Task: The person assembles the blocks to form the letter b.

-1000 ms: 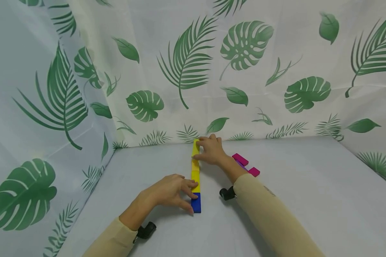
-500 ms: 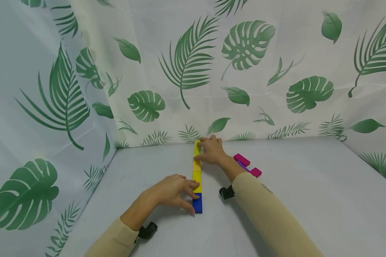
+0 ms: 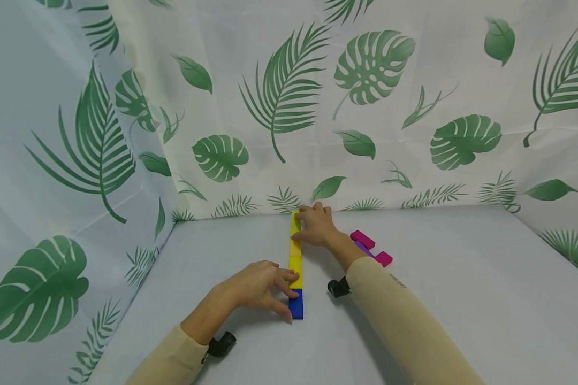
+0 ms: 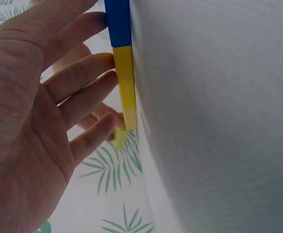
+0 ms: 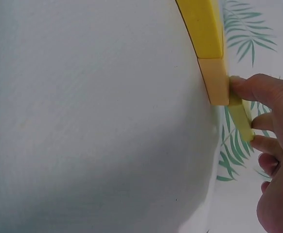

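Note:
A row of flat blocks runs away from me on the white surface. Nearest is a blue block [image 3: 296, 308], then a yellow block [image 3: 295, 264] and an orange-yellow block [image 5: 213, 81]. My right hand [image 3: 317, 224] pinches a pale yellow block [image 5: 241, 120] at the far end between thumb and fingers. In the right wrist view that block overlaps the orange-yellow one's far end and angles away from it. My left hand [image 3: 257, 284] touches the row from the left with fairly straight fingers, its thumb by the blue block's near corner and its fingertips on the blue and yellow blocks.
Right of the row, partly behind my right forearm, lie two magenta blocks, the farther one [image 3: 363, 239] beside a purple block [image 3: 364, 248]. Leaf-printed curtains [image 3: 270, 107] close in the back and sides. A small black camera sits at each wrist.
Both hands and the row keep their places relative to each other. The head view has shifted very slightly, so everything sits a little farther right in it.

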Demonstrator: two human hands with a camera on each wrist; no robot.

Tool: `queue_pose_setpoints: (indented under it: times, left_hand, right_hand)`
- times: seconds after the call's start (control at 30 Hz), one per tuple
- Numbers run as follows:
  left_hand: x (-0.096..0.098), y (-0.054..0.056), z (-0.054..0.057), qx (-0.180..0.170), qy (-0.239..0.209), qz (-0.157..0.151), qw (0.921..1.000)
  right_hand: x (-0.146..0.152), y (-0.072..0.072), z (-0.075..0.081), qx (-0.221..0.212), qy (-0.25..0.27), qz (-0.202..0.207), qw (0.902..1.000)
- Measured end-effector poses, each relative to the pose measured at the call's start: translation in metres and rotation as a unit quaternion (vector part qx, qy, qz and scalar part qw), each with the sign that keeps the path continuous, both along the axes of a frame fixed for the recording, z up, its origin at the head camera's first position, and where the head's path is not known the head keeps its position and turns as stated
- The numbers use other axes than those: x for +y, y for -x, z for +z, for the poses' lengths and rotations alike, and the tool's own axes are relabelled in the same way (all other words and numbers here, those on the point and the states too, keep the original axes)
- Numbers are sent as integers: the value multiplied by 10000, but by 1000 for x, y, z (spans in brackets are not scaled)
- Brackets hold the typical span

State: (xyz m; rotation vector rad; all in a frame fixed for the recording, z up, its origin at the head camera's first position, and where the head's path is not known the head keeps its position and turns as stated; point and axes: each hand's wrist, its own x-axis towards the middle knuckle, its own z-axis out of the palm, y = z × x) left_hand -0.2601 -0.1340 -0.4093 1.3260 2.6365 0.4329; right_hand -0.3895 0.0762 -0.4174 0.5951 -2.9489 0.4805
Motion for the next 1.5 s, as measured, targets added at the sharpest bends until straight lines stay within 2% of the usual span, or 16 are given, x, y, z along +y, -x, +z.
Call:
queue_pose_setpoints:
  times: [0.3,0.67,0.97,1.5]
  left_hand:
    - [1,1,-1,36,-4,-22,10000]
    - [0,1,-2,-3,37,23,10000]
    - [-1,0,-2,-49,-27,13,10000]
    - [0,0,-2,-58,-11,82,9999]
  right_hand:
    - [2,3,1,-283,41,18,9996]
    - [5,5,-7,-966,185,247,9948]
    - [3,-3,-1,-1033,291,227,9940]
    - [3,-4,-1,-1025,179,144,9945]
